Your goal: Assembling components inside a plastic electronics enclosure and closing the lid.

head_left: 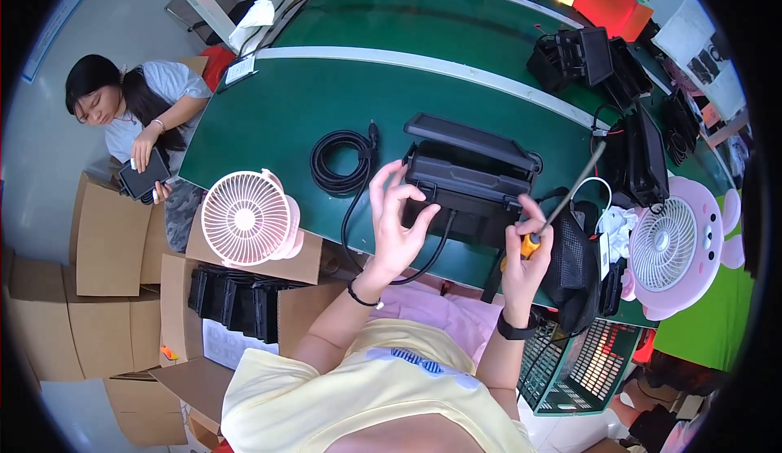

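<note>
A black plastic box with a raised, hinged lid [472, 137] sits before me on the green table, its side with the latches facing me. My left hand [401, 218] pinches the box's near left corner, thumb and fingertips against the casing [468, 178]. A black cable runs from the box's near side. My right hand [525, 264] is curled around a screwdriver [575, 184] with a yellow handle, its long shaft slanting up to the right. Fingers of that hand also touch the box's near right corner. Left of the box lies a coiled black cable [334, 164] with a plug end.
A pink fan [246, 218] stands at left, a pink animal-shaped fan [672, 237] at right. A black mesh bag [570, 261] lies near my right hand. More black boxes [635, 160] stand at right. Below are a carton [220, 380] and green crate [582, 371]. A person [151, 119] sits far left.
</note>
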`<state>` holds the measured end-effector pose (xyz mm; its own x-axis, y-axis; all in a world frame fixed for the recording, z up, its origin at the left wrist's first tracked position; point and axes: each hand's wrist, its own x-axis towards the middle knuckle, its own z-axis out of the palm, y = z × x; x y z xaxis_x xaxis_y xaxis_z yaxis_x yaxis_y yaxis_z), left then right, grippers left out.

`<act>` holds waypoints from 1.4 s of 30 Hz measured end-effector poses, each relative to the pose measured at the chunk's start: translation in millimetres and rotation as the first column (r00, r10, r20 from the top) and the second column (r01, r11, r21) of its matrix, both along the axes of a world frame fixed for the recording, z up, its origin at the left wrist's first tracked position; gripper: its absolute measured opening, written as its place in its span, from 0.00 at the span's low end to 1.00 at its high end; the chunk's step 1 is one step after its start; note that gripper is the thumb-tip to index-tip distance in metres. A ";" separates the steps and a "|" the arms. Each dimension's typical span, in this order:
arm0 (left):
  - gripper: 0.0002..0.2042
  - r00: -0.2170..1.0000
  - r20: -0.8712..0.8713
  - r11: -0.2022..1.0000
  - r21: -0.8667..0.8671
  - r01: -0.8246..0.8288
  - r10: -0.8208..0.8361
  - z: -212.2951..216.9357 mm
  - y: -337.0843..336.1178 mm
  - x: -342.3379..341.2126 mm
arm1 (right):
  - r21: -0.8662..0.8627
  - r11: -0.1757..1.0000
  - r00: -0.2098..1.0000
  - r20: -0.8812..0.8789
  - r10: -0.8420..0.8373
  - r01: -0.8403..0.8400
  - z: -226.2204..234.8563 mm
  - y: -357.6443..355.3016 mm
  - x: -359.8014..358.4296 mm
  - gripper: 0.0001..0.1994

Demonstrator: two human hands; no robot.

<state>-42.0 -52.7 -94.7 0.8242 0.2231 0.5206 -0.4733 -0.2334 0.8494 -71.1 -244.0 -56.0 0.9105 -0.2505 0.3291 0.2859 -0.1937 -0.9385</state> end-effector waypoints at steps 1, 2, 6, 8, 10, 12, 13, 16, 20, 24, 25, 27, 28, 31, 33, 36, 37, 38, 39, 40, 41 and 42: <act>0.19 1.000 -0.023 1.000 0.019 0.007 -0.006 1.9 0.1 -0.1 | -0.052 0.998 0.998 -0.056 0.038 -0.041 -3.0 -5.5 0.3 0.07; 0.20 0.999 -0.046 0.999 0.038 0.015 -0.013 4.4 0.3 0.2 | -0.051 0.998 0.998 -0.055 0.040 -0.043 -3.1 -5.3 1.1 0.07; 0.18 0.995 -0.095 0.998 0.052 -0.023 0.028 20.0 -5.3 6.6 | -0.549 0.828 0.982 0.189 -0.011 0.115 2.6 1.2 3.4 0.09; 0.16 0.994 -0.011 0.941 0.325 -0.096 0.105 28.7 -6.1 12.8 | -0.725 0.653 0.964 0.265 -0.029 0.219 4.4 9.8 5.2 0.09; 0.18 0.991 0.066 0.885 0.446 -0.134 0.117 31.9 -6.5 17.7 | -0.743 0.626 0.963 0.262 -0.058 0.239 4.7 18.6 8.5 0.09; 0.20 0.981 0.144 0.821 0.538 -0.190 0.132 32.8 -5.2 23.4 | -0.756 0.608 0.965 0.251 -0.075 0.244 2.9 21.0 14.5 0.07; 0.20 0.981 0.143 0.821 0.539 -0.187 0.130 33.5 -3.7 25.3 | -0.755 0.608 0.965 0.250 -0.078 0.245 3.8 20.1 16.1 0.07; 0.23 0.923 0.335 0.454 0.803 -0.386 0.192 34.3 2.7 32.9 | -0.843 0.511 0.985 0.167 -0.052 0.170 10.6 10.7 21.4 0.07; 0.26 0.949 0.281 0.442 0.840 -0.314 0.141 34.0 5.6 32.8 | -0.882 0.456 0.993 0.118 -0.031 0.119 21.0 2.7 24.8 0.07; 0.29 0.961 0.254 0.436 0.856 -0.277 0.112 26.9 7.9 33.6 | -0.882 0.459 0.993 0.111 -0.024 0.110 10.0 3.5 26.7 0.08; 0.31 0.966 0.244 0.395 0.882 -0.257 0.083 20.3 10.5 32.1 | -0.873 0.476 0.993 0.119 -0.014 0.111 1.9 5.5 26.5 0.08; 0.33 0.971 0.237 0.362 0.902 -0.234 0.037 18.0 12.0 32.0 | -0.877 0.470 0.992 0.124 0.013 0.104 -1.5 2.9 24.8 0.09; 0.34 0.975 0.223 0.368 0.905 -0.213 0.014 18.8 14.7 35.8 | -0.847 0.523 0.991 0.130 0.026 0.097 0.4 0.8 25.7 0.10; 0.31 0.971 0.240 0.385 0.898 -0.211 -0.026 35.4 14.9 43.1 | -0.763 0.646 0.989 0.119 0.091 0.032 -3.1 -8.7 26.4 0.11; 0.24 0.966 0.255 0.442 0.871 -0.214 -0.035 49.6 17.2 47.9 | -0.706 0.708 0.986 0.129 0.101 0.019 -5.2 -9.8 18.0 0.12; 0.24 0.964 0.193 0.523 0.849 -0.071 -0.183 67.7 8.1 74.4 | -0.394 0.911 0.984 0.166 -0.062 0.124 -5.4 -8.4 9.1 0.12; 0.26 0.955 0.156 0.523 0.852 -0.002 -0.251 70.1 3.6 82.0 | -0.393 0.912 0.984 0.168 -0.057 0.120 -7.5 -8.4 5.1 0.12; 0.29 0.945 0.118 0.482 0.875 0.047 -0.306 72.5 -0.3 89.8 | -0.307 0.946 0.992 0.097 -0.075 0.102 -11.3 -9.4 0.1 0.13; 0.29 0.944 0.120 0.482 0.875 0.045 -0.307 71.7 -5.7 97.9 | -0.220 0.971 0.996 0.023 -0.092 0.094 -15.6 -11.3 -4.4 0.13; 0.29 0.933 0.030 0.471 0.869 0.153 -0.358 69.1 -11.4 105.9 | -0.230 0.970 0.997 0.007 -0.075 0.074 -22.0 -15.7 -7.0 0.14; 0.30 0.911 -0.061 0.452 0.853 0.260 -0.408 68.9 -16.2 111.6 | -0.230 0.970 0.997 0.007 -0.077 0.076 -19.8 -15.6 -10.3 0.14; 0.27 0.913 0.038 0.460 0.872 0.168 -0.405 68.6 -19.0 116.4 | -0.251 0.966 0.995 -0.069 -0.075 0.056 -14.9 -15.4 -13.6 0.14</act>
